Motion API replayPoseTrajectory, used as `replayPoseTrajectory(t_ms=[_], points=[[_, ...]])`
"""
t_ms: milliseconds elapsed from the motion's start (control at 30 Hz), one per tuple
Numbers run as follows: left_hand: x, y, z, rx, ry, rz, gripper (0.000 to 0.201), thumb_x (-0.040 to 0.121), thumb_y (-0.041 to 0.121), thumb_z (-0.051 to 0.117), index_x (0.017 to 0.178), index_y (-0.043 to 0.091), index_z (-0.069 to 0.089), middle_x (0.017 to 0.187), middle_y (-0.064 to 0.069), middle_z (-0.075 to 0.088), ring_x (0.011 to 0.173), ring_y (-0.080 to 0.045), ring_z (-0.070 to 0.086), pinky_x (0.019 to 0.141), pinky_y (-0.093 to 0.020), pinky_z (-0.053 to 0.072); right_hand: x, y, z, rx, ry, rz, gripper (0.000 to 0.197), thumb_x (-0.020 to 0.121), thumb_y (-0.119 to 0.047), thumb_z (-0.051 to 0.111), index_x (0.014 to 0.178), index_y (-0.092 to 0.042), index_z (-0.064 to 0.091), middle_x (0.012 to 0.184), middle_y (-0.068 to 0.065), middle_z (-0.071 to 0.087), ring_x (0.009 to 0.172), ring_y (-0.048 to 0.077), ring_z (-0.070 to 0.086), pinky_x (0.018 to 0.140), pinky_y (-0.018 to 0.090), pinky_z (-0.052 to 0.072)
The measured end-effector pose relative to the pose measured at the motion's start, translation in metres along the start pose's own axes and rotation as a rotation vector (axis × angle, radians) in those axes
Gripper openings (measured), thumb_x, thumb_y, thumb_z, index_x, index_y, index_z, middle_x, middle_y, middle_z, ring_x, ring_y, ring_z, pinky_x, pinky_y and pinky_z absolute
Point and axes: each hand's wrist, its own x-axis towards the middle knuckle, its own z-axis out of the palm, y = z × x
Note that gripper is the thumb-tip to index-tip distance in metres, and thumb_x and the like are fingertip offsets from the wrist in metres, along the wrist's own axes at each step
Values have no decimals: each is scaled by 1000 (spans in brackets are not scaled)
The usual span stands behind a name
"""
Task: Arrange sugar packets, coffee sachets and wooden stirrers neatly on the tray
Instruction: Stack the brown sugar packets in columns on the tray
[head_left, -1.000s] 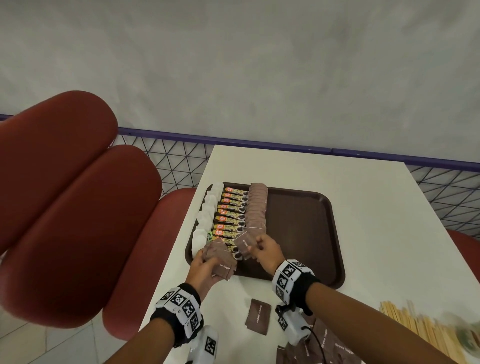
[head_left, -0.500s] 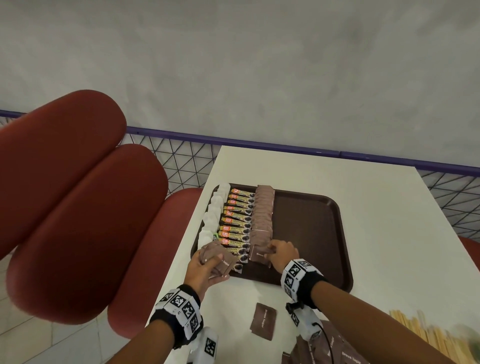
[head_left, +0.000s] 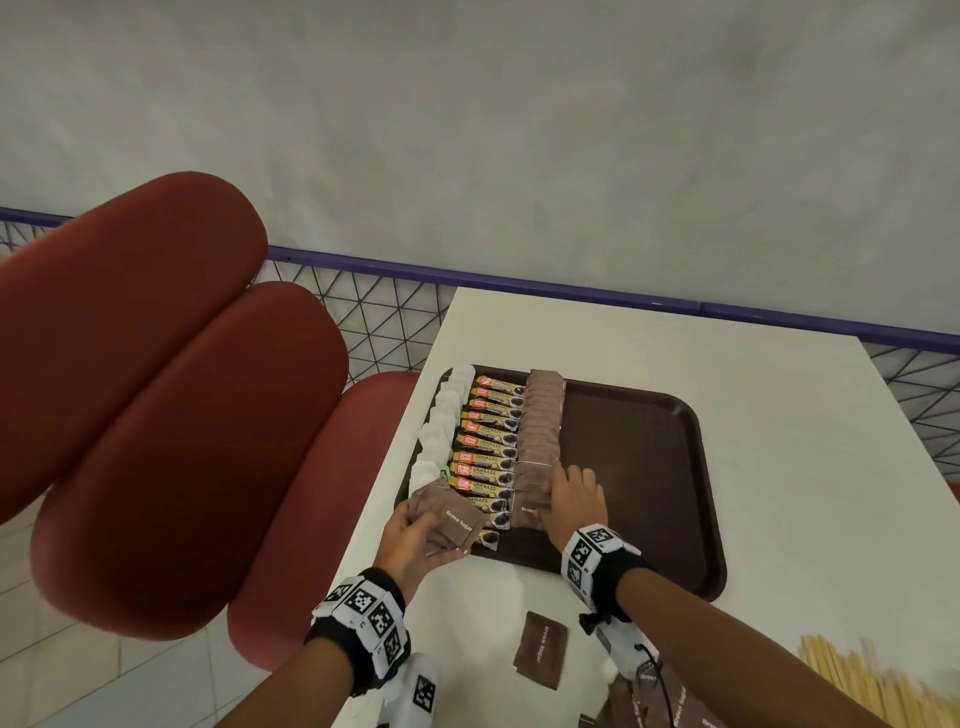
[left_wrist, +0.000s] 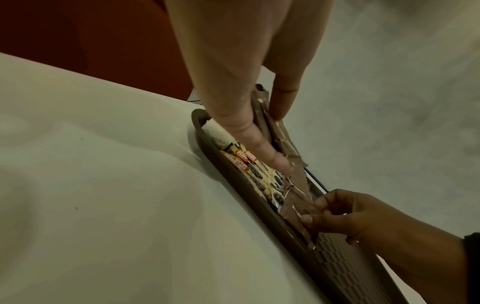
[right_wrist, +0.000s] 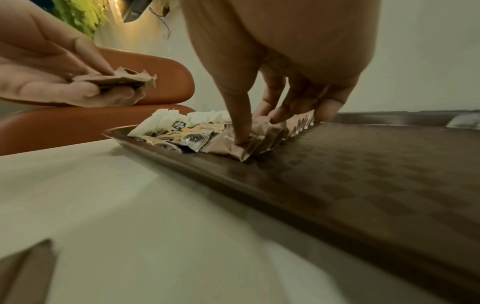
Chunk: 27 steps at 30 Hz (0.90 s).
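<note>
The right hand (head_left: 571, 496) presses the nearest brown sugar packet (head_left: 530, 499) flat into its overlapping row on the tray (head_left: 649, 467), while the left hand (head_left: 410, 540), fingers curled round a spare stack (head_left: 447, 519), holds the supply close beside the coffee sachets (head_left: 485, 441).

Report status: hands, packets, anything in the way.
Left hand holds brown sugar stack. Right hand presses a packet onto the tray row. Stirrers on the table. Nothing in the way.
</note>
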Motion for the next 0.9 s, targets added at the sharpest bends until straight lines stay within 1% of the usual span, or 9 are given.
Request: replayPoseTrajectory(t_ms=[133, 267, 400, 467, 533, 667, 700, 800, 900], points=[[1, -1, 2, 26, 7, 29, 42, 88, -2, 55, 128, 10, 45, 119, -24, 59, 91, -33, 63, 62, -36, 58, -2, 1, 1, 59, 50, 11, 60, 85, -41, 60, 133, -15, 35, 128, 5, 43, 119, 22, 38, 100, 32, 36], [-4, -1, 8, 12, -14, 60, 42, 86, -4, 58, 123, 12, 46, 111, -15, 61, 92, -29, 64, 63, -31, 58, -9, 3, 0, 273, 111, -9, 42, 88, -45, 53, 122, -20, 46, 117, 0, 49, 109, 18, 40, 93, 27, 36], [-5, -3, 14, 8, -29, 68, 48, 85, -4, 59, 128, 9, 45, 117, -17, 61, 100, -32, 63, 67, -32, 58, -19, -4, -6, 552, 38, -61, 31, 89, -45, 53, 106, -19, 54, 105, -1, 50, 104, 16, 40, 88, 27, 40], [-7, -4, 18, 3, -29, 69, 48, 85, -4, 60, 129, 8, 45, 121, -21, 59, 101, -32, 63, 65, -31, 59, -25, -8, -9, 676, 2, -94, 30, 86, -44, 57, 102, -18, 56, 101, -1, 53, 99, 11, 40, 75, 20, 37], [-9, -5, 22, -4, -32, 74, 49, 84, -4, 60, 129, 7, 44, 121, -22, 58, 99, -32, 63, 63, -31, 59, -31, -11, -9, 761, -42, -130, 32, 83, -43, 62, 100, -17, 58, 97, -2, 55, 94, 9, 41, 72, 14, 36], [-14, -6, 29, -4, -59, 79, 42, 86, -4, 58, 125, 6, 46, 110, -20, 62, 92, -29, 65, 60, -29, 59, -35, -16, -2, 888, -174, -131, 34, 75, -43, 70, 95, -19, 58, 95, 1, 59, 89, 17, 57, 80, 31, 50], [-15, -6, 30, -11, -63, 76, 39, 87, -4, 56, 123, 5, 46, 106, -20, 63, 90, -29, 65, 58, -29, 58, -36, -17, -1, 911, -204, -135, 29, 75, -40, 72, 91, -21, 57, 92, 1, 61, 84, 16, 58, 77, 30, 51], [-17, -8, 32, -16, -72, 58, 33, 91, -3, 50, 122, 6, 46, 100, -17, 63, 88, -28, 64, 61, -32, 58, -36, -17, -1, 967, -246, -140, 21, 78, -21, 73, 79, -23, 52, 77, -5, 56, 72, 9, 51, 67, 18, 44], [-17, -10, 29, -14, -59, 40, 36, 90, -2, 49, 125, 5, 48, 106, -20, 63, 91, -31, 63, 70, -37, 55, -37, -13, -5, 949, -191, -86, 27, 79, -13, 71, 73, -26, 48, 76, -5, 52, 75, 12, 48, 66, 16, 40]])
